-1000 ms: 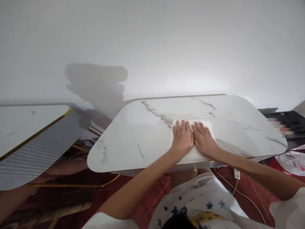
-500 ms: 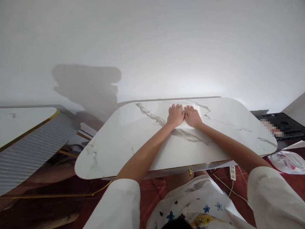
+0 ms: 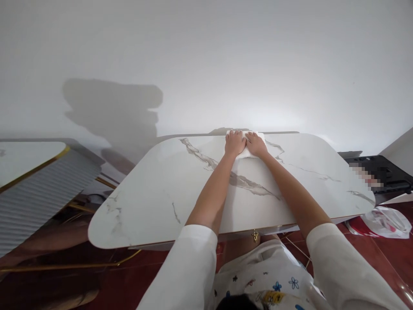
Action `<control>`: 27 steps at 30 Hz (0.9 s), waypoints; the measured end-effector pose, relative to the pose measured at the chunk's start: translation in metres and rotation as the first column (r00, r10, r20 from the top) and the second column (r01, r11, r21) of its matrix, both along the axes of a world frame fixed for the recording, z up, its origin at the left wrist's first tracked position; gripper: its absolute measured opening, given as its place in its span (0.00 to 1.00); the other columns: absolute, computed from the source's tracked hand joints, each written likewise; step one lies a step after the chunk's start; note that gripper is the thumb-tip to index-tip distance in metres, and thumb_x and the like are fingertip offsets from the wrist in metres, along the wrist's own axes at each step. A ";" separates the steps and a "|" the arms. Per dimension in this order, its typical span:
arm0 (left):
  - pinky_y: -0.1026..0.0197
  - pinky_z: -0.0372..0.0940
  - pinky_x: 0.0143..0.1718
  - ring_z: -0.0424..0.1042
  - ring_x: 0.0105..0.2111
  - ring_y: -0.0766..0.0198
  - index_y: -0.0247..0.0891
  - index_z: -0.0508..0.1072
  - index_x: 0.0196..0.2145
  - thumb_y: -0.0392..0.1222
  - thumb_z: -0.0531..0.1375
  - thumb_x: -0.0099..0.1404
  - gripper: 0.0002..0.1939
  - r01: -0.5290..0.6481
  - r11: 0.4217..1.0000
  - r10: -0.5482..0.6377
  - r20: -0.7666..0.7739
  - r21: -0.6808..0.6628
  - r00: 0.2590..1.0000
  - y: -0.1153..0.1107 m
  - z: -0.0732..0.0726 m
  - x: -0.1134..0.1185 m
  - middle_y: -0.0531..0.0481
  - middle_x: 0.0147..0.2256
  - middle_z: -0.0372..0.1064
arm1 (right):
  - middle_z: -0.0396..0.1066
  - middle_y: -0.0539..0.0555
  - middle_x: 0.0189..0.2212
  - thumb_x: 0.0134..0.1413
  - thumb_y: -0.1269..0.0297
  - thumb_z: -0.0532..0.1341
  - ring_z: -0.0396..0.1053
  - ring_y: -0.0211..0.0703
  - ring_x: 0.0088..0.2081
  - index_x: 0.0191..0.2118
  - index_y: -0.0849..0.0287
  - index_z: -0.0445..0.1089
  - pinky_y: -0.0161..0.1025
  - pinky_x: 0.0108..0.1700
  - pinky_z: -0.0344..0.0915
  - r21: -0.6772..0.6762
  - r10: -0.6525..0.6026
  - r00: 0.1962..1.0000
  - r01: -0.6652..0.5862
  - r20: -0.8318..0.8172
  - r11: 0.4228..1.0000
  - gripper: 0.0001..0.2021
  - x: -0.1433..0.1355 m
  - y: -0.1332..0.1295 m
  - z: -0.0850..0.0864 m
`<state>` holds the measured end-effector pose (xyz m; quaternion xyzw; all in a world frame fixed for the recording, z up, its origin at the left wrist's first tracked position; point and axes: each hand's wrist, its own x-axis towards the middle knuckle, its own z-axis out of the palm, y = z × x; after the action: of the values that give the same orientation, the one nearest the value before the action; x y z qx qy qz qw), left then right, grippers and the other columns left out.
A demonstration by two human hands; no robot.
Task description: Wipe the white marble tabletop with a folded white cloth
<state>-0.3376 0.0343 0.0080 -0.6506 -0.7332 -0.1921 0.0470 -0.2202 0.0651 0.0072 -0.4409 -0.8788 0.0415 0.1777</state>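
Observation:
A folded white cloth (image 3: 248, 152) lies on the white marble-patterned tabletop (image 3: 206, 198), right at its far edge by the wall. My left hand (image 3: 235, 143) presses flat on the left part of the cloth, fingers stretched forward and slightly apart. Beside it, my right hand (image 3: 256, 144) lies flat on the cloth's right part, its thumb side close to the left hand. Both palms face down, and their undersides are hidden. Both arms reach out straight across the table.
A white wall (image 3: 206, 64) stands directly behind the table. To the left is another table with a gold edge and ribbed side (image 3: 41, 193). At right are a black case (image 3: 390, 172) and a white plastic bag (image 3: 387, 221) above the red tiled floor (image 3: 374, 254). A small gold latch (image 3: 255, 235) hangs at the front edge.
Both hands have slid the cloth away from me, from the table's back half to its far edge, and slightly left. The camera view has shifted a little.

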 end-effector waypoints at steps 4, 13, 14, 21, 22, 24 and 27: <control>0.46 0.48 0.62 0.51 0.63 0.50 0.35 0.63 0.59 0.42 0.44 0.70 0.23 0.009 1.000 -0.009 -0.003 -0.002 1.000 0.014 0.001 -0.003 0.43 0.61 0.60 | 0.59 0.59 0.62 0.64 0.69 0.43 0.54 0.51 0.62 0.60 0.63 0.62 0.47 0.60 0.54 0.005 -0.045 0.999 0.045 -0.012 0.999 0.23 -0.007 0.009 0.002; 0.45 0.47 0.62 0.51 0.63 0.49 0.34 0.63 0.60 0.41 0.43 0.70 0.24 0.001 1.000 -0.001 -0.023 -0.008 1.000 0.032 0.001 0.014 0.42 0.61 0.59 | 0.61 0.58 0.62 0.64 0.71 0.44 0.55 0.49 0.62 0.60 0.64 0.62 0.44 0.60 0.54 0.005 -0.049 0.999 0.049 -0.008 0.999 0.22 0.008 0.028 0.001; 0.45 0.46 0.63 0.51 0.63 0.49 0.34 0.62 0.60 0.41 0.42 0.70 0.24 0.006 1.000 -0.006 -0.018 -0.011 1.000 0.033 0.001 0.017 0.42 0.62 0.58 | 0.60 0.58 0.62 0.64 0.71 0.44 0.55 0.49 0.62 0.60 0.64 0.62 0.44 0.60 0.54 0.008 -0.055 0.998 0.055 -0.010 0.998 0.22 0.011 0.029 0.001; 0.47 0.44 0.65 0.47 0.65 0.48 0.30 0.57 0.63 0.42 0.42 0.70 0.27 0.019 0.999 -0.019 -0.003 -0.044 1.000 0.024 -0.001 0.023 0.42 0.65 0.53 | 0.58 0.58 0.63 0.65 0.69 0.43 0.54 0.48 0.63 0.62 0.65 0.60 0.43 0.62 0.52 0.017 -0.068 0.998 0.068 -0.007 0.998 0.23 0.018 0.022 -0.002; 0.47 0.44 0.65 0.47 0.65 0.48 0.30 0.56 0.64 0.42 0.41 0.70 0.28 0.018 0.999 -0.018 -0.002 -0.045 1.000 0.021 -0.001 0.023 0.42 0.65 0.53 | 0.58 0.58 0.64 0.65 0.69 0.44 0.53 0.48 0.63 0.62 0.65 0.60 0.44 0.62 0.52 0.013 -0.067 0.998 0.067 -0.015 0.998 0.23 0.019 0.018 -0.002; 0.47 0.44 0.65 0.46 0.66 0.48 0.30 0.56 0.64 0.43 0.42 0.70 0.28 0.024 0.999 -0.024 0.000 -0.047 1.000 0.012 -0.001 0.025 0.42 0.65 0.52 | 0.57 0.58 0.64 0.64 0.69 0.44 0.53 0.49 0.64 0.62 0.66 0.60 0.45 0.62 0.51 0.002 -0.071 0.997 0.071 -0.034 0.997 0.24 0.022 0.011 -0.003; 0.47 0.44 0.65 0.46 0.66 0.49 0.31 0.56 0.64 0.44 0.43 0.70 0.28 0.043 0.998 -0.043 0.004 -0.047 0.999 -0.004 -0.001 0.029 0.43 0.65 0.53 | 0.56 0.59 0.65 0.63 0.68 0.45 0.51 0.50 0.65 0.63 0.67 0.59 0.46 0.63 0.51 -0.020 -0.073 0.996 0.072 -0.052 0.997 0.25 0.028 -0.003 -0.005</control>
<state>-0.3083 0.0301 0.0071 -0.6668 -0.7235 -0.1769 0.0263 -0.1920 0.0617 0.0017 -0.4726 -0.8570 0.0544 0.1981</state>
